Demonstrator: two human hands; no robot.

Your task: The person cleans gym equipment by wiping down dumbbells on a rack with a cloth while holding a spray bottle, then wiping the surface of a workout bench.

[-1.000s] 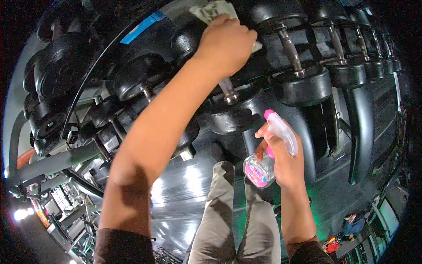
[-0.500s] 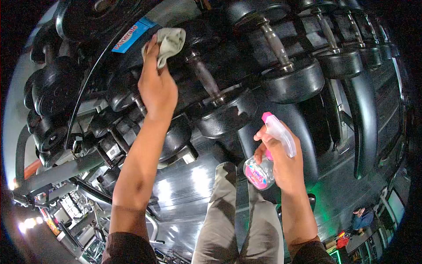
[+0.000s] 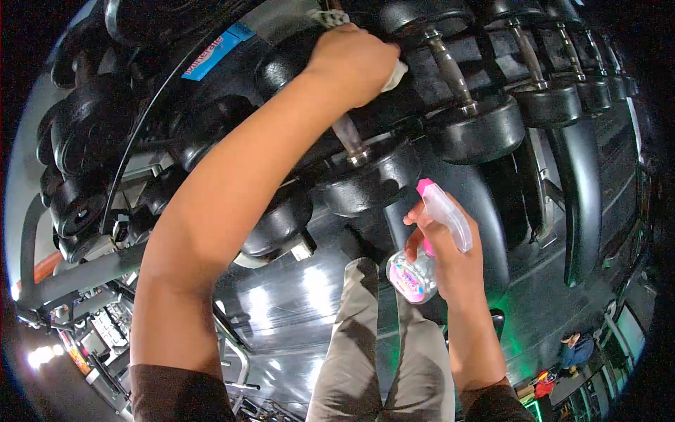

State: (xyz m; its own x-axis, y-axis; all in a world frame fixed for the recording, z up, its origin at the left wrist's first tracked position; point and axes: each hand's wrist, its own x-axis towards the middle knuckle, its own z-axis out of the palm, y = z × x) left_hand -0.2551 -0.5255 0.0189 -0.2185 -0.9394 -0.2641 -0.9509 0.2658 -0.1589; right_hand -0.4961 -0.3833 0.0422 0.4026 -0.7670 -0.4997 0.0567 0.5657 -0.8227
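Note:
My left hand (image 3: 355,62) is closed on a pale cloth (image 3: 395,76), parts of which stick out on both sides of the fingers. It is over the far part of a black dumbbell (image 3: 373,176), whose metal handle shows just below the hand. My right hand (image 3: 453,257) grips a clear spray bottle (image 3: 411,278) with a pink and white trigger head and a pink label. The bottle is tilted, its pink nozzle pointing up and to the left, below the row of dumbbells.
More black dumbbells (image 3: 474,130) stand in a rack to the right. Weight plates (image 3: 91,126) are at the left, near a blue label (image 3: 218,53). Black padded benches (image 3: 580,204) stand below the rack at the right. A person (image 3: 576,352) is far off at the lower right.
My left hand first moved left with the cloth toward the blue label, then came back right over the dumbbell. My right hand and the spray bottle have hardly moved.

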